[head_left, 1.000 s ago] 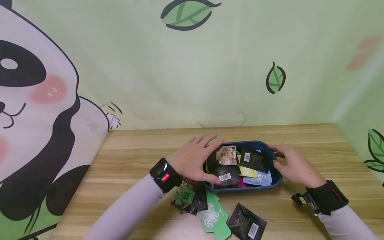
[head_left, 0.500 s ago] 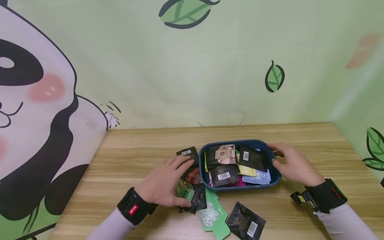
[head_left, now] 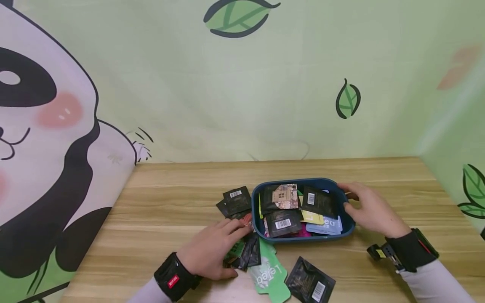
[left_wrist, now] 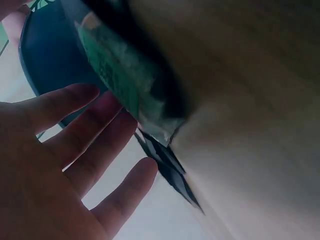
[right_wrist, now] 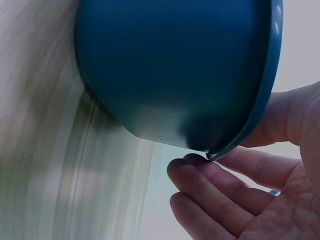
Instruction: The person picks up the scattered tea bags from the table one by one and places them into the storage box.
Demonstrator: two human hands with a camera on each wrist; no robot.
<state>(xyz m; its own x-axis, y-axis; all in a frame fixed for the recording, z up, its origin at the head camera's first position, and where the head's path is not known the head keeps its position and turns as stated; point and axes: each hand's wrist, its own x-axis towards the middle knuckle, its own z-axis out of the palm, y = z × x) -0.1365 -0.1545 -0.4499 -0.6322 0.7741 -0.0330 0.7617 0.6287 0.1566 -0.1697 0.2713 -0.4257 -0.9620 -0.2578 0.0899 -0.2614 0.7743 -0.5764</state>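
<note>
My left hand (head_left: 210,249) reaches over a pile of small flat packets left of a blue oblong container (head_left: 303,240). Its fingertips touch a packet with a green label (left_wrist: 112,75), also partly visible under the fingers in the head view. Below that packet, the left wrist view shows dark packets (left_wrist: 172,172). My right hand (head_left: 373,210) holds the container's right end, thumb and fingers at the rim (right_wrist: 267,80). Inside the container lie black packets (head_left: 282,221), a yellow packet (head_left: 312,217) and a light blue packet (head_left: 323,226).
Black packets with a barcode (head_left: 236,200) lie behind my left hand, beside the container. In front are a green packet with white lettering (head_left: 268,271) and a single black packet (head_left: 310,281). A printed backdrop (head_left: 242,105) stands behind the wooden table (head_left: 170,202).
My left hand has come off the container's left end, moving left and toward me onto the packet pile. That uncovered the black packets beside the container. My right hand stays at the container.
</note>
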